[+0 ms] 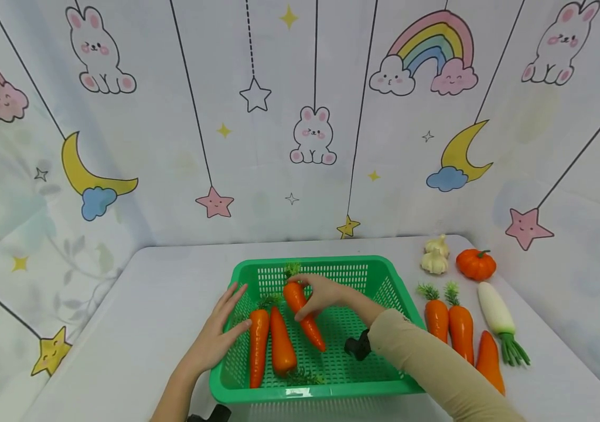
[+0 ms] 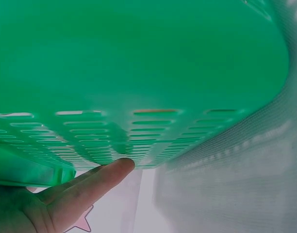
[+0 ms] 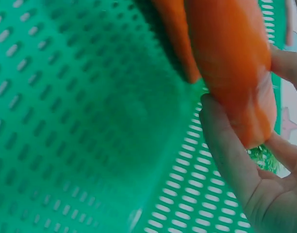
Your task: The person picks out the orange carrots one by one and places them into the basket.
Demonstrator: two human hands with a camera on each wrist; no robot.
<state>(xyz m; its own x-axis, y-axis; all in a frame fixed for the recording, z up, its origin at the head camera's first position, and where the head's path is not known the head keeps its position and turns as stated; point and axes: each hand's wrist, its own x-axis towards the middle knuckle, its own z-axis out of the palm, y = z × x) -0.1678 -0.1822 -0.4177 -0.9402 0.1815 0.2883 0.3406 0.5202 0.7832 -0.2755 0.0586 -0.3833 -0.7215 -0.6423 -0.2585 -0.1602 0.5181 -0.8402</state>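
While the right hand (image 1: 325, 292) has an orange carrot (image 1: 312, 329) pinched between thumb and fingers, the left one's just kinda parked on the side of the green basket (image 1: 310, 392). That carrot's inside the basket's outline, thin tip slanting toward the person, leafy top poking out past the right fingers. Can't tell if the tip touches the basket floor, tbh.

The left hand (image 1: 217, 335) isn't gripping anything: fingers spread along the left rim, thumb reaching inward. Right by that thumb is a long carrot (image 1: 259, 350), and I can't tell whether they touch. Between it and the right hand lies a fatter carrot (image 1: 282, 347), leaves pointing toward the person.

Off to the right of the right hand, outside the basket, there's garlic (image 1: 435, 261) and a little pumpkin (image 1: 476, 265) on the far side. Closer in, beside the right sleeve (image 1: 416, 363), sit three more carrots (image 1: 460, 329), then a white radish (image 1: 496, 309) further right.
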